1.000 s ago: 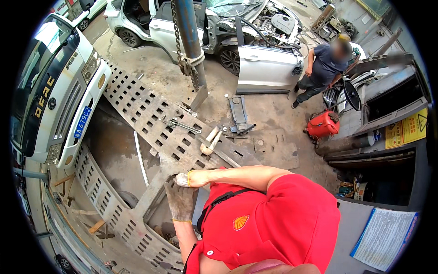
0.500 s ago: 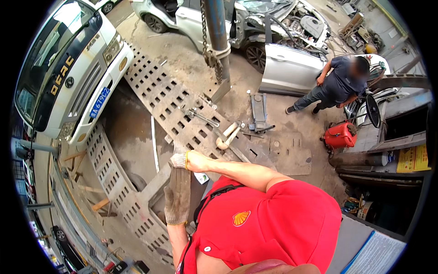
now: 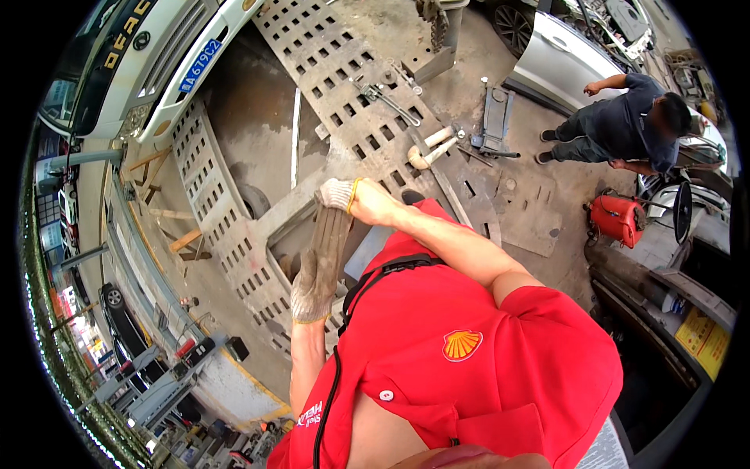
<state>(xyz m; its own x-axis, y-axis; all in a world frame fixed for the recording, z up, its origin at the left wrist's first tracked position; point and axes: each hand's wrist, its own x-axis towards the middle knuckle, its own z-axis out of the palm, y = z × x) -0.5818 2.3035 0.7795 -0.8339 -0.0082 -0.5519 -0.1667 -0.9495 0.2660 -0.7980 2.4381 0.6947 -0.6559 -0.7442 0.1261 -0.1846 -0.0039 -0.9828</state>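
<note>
My left hand [image 3: 314, 291] wears a dirty grey knit glove with a pale cuff. Its fingers stretch upward and its thumb stands apart. My right hand [image 3: 337, 197] meets those fingers at their far end, with a pale, yellow-edged cuff around it. The gloved parts overlap, hiding the right fingers and anything between the hands. Beyond them, a long wrench [image 3: 391, 106] lies on a perforated metal platform [image 3: 324, 59]. Nearer my right hand, a pale, curved-headed tool [image 3: 423, 156] rests on the platform's edge.
A white truck [image 3: 168, 66] stands at far left beside a pit [image 3: 258, 102]. At right, another person [image 3: 637, 121] stands near a white car door [image 3: 556, 59]. A floor jack [image 3: 495, 117] and a red tank [image 3: 616, 219] are on the right-hand floor.
The view has shifted, bringing the shelves at lower left into sight. My gloved hands stay together. The other person's arm now reaches out toward the car door.
</note>
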